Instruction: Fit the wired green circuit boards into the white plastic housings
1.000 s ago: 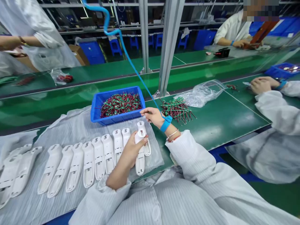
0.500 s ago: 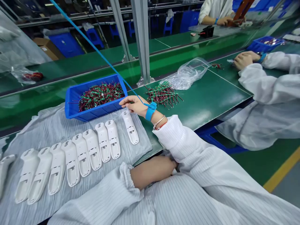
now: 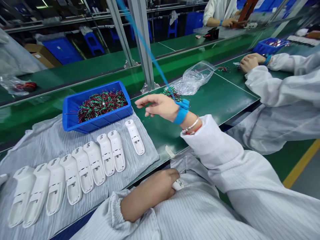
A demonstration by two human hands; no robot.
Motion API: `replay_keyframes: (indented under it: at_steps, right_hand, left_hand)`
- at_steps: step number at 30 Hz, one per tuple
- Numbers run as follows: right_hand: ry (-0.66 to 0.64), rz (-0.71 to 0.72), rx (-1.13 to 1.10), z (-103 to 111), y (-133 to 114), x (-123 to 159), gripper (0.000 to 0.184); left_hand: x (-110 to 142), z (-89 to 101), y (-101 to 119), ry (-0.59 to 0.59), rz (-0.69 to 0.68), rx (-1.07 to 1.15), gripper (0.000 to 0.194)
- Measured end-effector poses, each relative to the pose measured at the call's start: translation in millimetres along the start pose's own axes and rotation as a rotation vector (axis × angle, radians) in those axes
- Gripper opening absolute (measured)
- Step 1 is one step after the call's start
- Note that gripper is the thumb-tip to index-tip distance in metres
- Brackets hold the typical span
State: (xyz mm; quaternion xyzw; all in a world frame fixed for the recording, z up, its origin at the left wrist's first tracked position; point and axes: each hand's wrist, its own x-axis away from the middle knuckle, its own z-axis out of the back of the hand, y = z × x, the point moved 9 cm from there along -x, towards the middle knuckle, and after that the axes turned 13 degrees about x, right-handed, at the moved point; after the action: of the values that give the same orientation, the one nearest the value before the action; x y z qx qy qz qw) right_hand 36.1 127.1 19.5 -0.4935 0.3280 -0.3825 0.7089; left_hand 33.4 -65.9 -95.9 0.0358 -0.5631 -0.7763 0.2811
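Here, the left hand (image 3: 160, 184) closes around a white plastic piece (image 3: 178, 184), mostly hidden, at the lap, while the right hand (image 3: 160, 106), thumb and fingers parted, hovers beside the blue plastic tray (image 3: 105, 124). Its blue wrist cord (image 3: 149, 53) could, if swung low, snag the tangled red-wired green boards (image 3: 102, 104); a trailing sleeve could nudge the smooth, hollow, bent-necked shells (image 3: 83, 168) lined up on the crinkled translucent sheet (image 3: 149, 151).

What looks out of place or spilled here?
Oddest is a heap of loose wired pieces on the green bench behind the right hand, outside the blue bin holding similar ones; whether spilled, I can't tell. One white shell sits apart from the row of others.
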Motion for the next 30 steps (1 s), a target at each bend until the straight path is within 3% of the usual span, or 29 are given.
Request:
replay_keyframes:
  at_steps: [4,6,8,10,12,14,16,19,24,27,30]
  right_hand:
    - [0.006,0.003,0.009,29,-8,40,0.033]
    - [0.049,0.009,-0.007,45,-9,52,0.031]
    - [0.106,0.007,-0.026,60,-11,55,0.031]
    - [0.142,0.007,-0.060,66,-13,50,0.034]
    - [0.134,0.024,-0.102,62,-18,40,0.038]
    - [0.089,0.040,-0.119,48,-23,26,0.040]
    - [0.038,0.038,-0.111,31,-26,14,0.042]
    - [0.025,0.044,-0.061,13,-30,-1,0.034]
    - [0.012,0.158,0.083,-4,-55,-23,0.032]
    - [0.138,0.398,0.260,-4,-92,-26,0.033]
    - [0.261,0.492,0.186,1,-109,-28,0.031]
  left_hand:
    - [20,23.6,26,0.133,-0.005,-0.040,0.055]
    - [36,55.2,41,0.253,0.005,-0.061,0.058]
    - [58,109.2,49,0.476,0.062,-0.077,0.055]
    - [85,175.7,50,0.751,0.139,-0.086,0.044]
    - [104,233.3,45,0.902,0.172,-0.089,0.031]
    - [117,277.0,35,0.996,0.183,-0.055,0.018]
    - [125,300.7,25,1.056,0.163,0.020,0.012]
    - [133,299.7,17,1.110,0.096,0.213,0.018]
    - [123,257.3,20,1.041,-0.065,0.669,0.027]
    - [117,243.6,34,0.985,-0.176,0.856,0.032]
    - [114,240.3,46,0.965,-0.263,0.959,0.035]
